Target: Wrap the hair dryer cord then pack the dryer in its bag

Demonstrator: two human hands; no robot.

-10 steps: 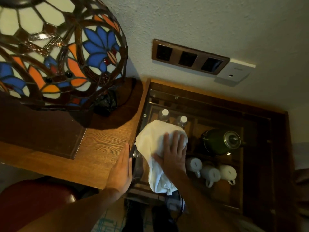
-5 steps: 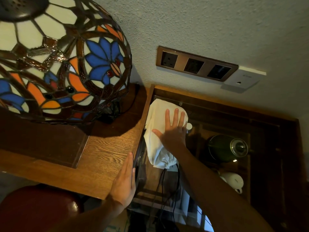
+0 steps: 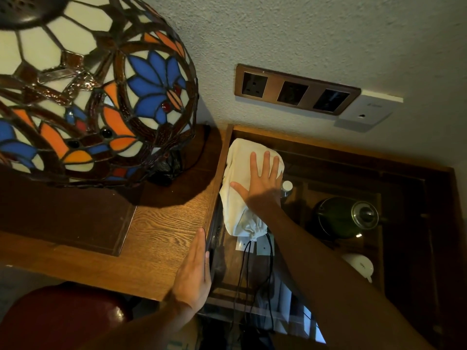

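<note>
Pressing flat on the white bag (image 3: 242, 198), right hand (image 3: 262, 183) lies open-palmed, fingers spread, gripping nothing. Bag sits cinched at the back-left of the glass-topped cabinet (image 3: 404, 178), drawstrings (image 3: 252, 269) trailing toward the front. Left hand (image 3: 194, 271) rests open against the desk (image 3: 161, 228) edge. Task looks basically done. Dryer & cord presumably inside the bag, can't see them.

On your left the wooden bench (image 3: 161, 231) carries the stained-glass lamp (image 3: 96, 84), and your left hand (image 3: 194, 271) lies flat at its right edge. Beside it is a lower glass top (image 3: 252, 269); the white drawstring bag (image 3: 242, 198) lies on it, near the wall, with your right hand (image 3: 262, 183) flat on the bag.
</note>
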